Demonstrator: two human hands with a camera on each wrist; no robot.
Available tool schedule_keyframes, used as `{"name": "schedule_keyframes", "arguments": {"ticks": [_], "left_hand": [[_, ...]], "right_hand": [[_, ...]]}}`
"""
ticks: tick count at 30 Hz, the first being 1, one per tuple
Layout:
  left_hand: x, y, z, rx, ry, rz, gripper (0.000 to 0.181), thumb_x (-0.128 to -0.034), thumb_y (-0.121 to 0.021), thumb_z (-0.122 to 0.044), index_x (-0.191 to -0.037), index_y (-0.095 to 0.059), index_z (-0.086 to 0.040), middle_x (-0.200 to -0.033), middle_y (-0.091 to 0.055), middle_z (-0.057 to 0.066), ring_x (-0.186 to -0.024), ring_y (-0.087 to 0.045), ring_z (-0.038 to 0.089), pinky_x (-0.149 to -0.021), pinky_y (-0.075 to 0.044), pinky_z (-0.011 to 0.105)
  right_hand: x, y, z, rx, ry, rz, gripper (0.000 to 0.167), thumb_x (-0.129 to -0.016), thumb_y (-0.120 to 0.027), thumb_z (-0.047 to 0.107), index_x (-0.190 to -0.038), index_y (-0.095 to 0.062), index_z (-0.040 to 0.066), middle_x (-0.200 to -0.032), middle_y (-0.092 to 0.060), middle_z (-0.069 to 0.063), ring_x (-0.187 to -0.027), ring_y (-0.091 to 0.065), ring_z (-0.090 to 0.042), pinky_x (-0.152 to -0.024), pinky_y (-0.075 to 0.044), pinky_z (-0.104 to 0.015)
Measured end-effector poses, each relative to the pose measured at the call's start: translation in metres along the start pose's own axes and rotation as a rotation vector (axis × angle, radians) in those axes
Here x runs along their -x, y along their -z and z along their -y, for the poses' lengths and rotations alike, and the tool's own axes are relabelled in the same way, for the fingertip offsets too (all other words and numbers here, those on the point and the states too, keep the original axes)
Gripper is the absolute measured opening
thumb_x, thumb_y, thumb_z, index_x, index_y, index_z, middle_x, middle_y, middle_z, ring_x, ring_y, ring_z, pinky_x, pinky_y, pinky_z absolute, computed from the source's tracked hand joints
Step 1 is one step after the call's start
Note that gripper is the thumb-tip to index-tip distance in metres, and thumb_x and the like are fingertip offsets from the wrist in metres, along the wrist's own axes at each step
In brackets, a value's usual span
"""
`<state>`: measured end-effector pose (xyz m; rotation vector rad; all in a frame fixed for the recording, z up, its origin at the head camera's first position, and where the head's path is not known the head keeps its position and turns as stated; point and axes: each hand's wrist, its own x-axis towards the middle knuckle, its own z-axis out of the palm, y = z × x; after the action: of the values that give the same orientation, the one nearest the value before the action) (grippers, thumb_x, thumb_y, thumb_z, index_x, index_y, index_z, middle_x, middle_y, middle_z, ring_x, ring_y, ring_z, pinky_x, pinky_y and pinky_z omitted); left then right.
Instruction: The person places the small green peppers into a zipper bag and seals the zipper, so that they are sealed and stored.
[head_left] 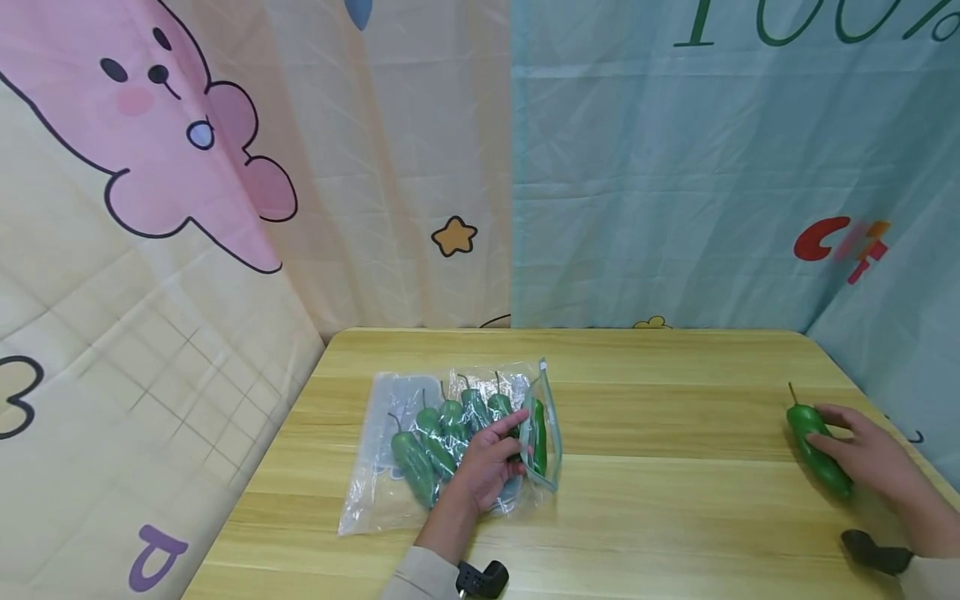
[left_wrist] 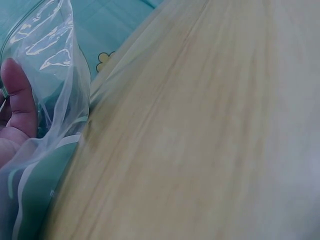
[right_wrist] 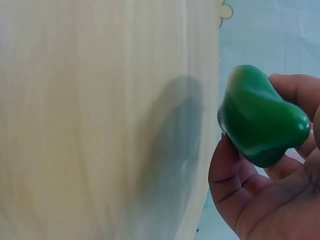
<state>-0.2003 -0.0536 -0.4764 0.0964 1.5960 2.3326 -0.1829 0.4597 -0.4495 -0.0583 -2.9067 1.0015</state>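
Observation:
A clear zip bag [head_left: 356, 508] with several green peppers [head_left: 411, 462] inside lies at the left of the table, its mouth gaping to the right. My left hand [head_left: 487, 467] is over the bag and grips it by the mouth edge, index finger extended. Through the film in the left wrist view, a finger [left_wrist: 20, 97] shows beside the plastic. At the table's right, a long green pepper [head_left: 813, 450] with a thin stem is in my right hand [head_left: 862, 450]. Thumb and fingers hold it around the sides; the right wrist view shows its lumpy tip [right_wrist: 260, 117].
The wooden table [head_left: 637, 517] stretches between the two hands. Behind it hang printed curtains [head_left: 660, 167], cream on the left and blue on the right. One more pepper [head_left: 538, 437] lies close to the bag's mouth, within its rim.

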Motion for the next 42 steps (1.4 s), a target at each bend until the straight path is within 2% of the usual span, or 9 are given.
{"name": "schedule_keyframes", "arguments": {"ticks": [9,17,29,42], "left_hand": [[-0.001,0.0,0.0,-0.004,-0.005,0.004,0.056,-0.0865,-0.055,0.005,-0.141,-0.054,-0.006,-0.12,-0.058,0.015,-0.083,-0.059,0.015,-0.062,-0.05,0.022],[-0.002,-0.001,0.001,0.001,-0.001,-0.001,0.056,-0.0857,-0.055,0.005,-0.141,-0.054,-0.005,-0.116,-0.058,0.014,-0.081,-0.059,0.014,-0.061,-0.05,0.022],[-0.004,-0.001,0.002,-0.009,-0.007,-0.006,0.057,-0.0852,-0.055,0.006,-0.141,-0.055,-0.006,-0.121,-0.058,0.014,-0.082,-0.059,0.015,-0.06,-0.05,0.022],[-0.002,0.0,0.002,-0.012,-0.004,-0.009,0.055,-0.0857,-0.056,0.005,-0.139,-0.056,-0.006,-0.12,-0.058,0.014,-0.081,-0.059,0.015,-0.061,-0.051,0.022]], "right_hand": [[-0.003,-0.007,0.027,-0.046,0.034,0.099,0.064,-0.105,-0.048,0.025,-0.143,-0.023,-0.019,-0.139,-0.029,-0.045,-0.111,-0.048,-0.059,-0.063,-0.051,-0.025],[-0.006,-0.021,0.042,-0.076,0.069,0.095,0.063,-0.104,-0.05,0.025,-0.144,-0.026,-0.017,-0.14,-0.031,-0.042,-0.111,-0.05,-0.057,-0.063,-0.052,-0.026],[-0.011,-0.036,0.068,-0.104,0.123,0.074,0.061,-0.103,-0.053,0.026,-0.144,-0.03,-0.013,-0.14,-0.035,-0.038,-0.111,-0.053,-0.052,-0.065,-0.052,-0.025],[-0.019,-0.058,0.097,-0.149,0.14,0.106,0.063,-0.102,-0.056,0.029,-0.145,-0.031,-0.01,-0.14,-0.038,-0.036,-0.111,-0.055,-0.05,-0.068,-0.054,-0.028]]}}
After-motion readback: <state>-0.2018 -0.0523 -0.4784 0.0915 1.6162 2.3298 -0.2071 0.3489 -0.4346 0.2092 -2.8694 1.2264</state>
